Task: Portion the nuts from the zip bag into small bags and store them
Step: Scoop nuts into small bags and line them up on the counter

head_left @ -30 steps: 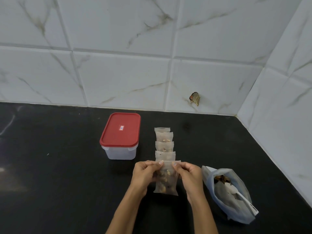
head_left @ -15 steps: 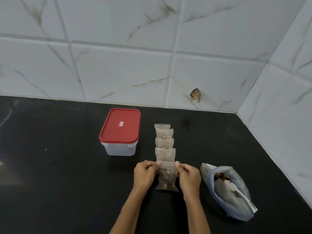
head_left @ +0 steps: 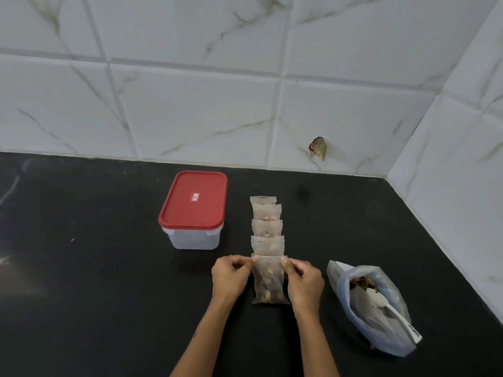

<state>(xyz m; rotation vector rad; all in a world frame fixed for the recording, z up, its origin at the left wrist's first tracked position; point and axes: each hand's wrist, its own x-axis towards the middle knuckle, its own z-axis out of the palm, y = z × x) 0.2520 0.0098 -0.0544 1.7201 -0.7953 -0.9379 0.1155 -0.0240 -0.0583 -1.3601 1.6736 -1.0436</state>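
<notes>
A small clear bag of nuts [head_left: 269,281] lies on the black counter, nearest me in a row. My left hand [head_left: 231,276] pinches its top left corner and my right hand [head_left: 303,281] pinches its top right corner. Behind it, several filled small bags [head_left: 267,232] overlap in a line running toward the wall. To the right lies the big zip bag [head_left: 373,308], open, with nuts and a white spoon [head_left: 386,308] inside.
A clear plastic box with a red lid [head_left: 194,210], shut, stands left of the row. White marble tiles form the back wall and the right wall [head_left: 462,159], meeting in a corner. A small dark chip [head_left: 318,148] marks the back wall.
The small bag in my hands has come down and forward, from held up to lying at the near end of the row. Both hands keep their pinch on its top.
</notes>
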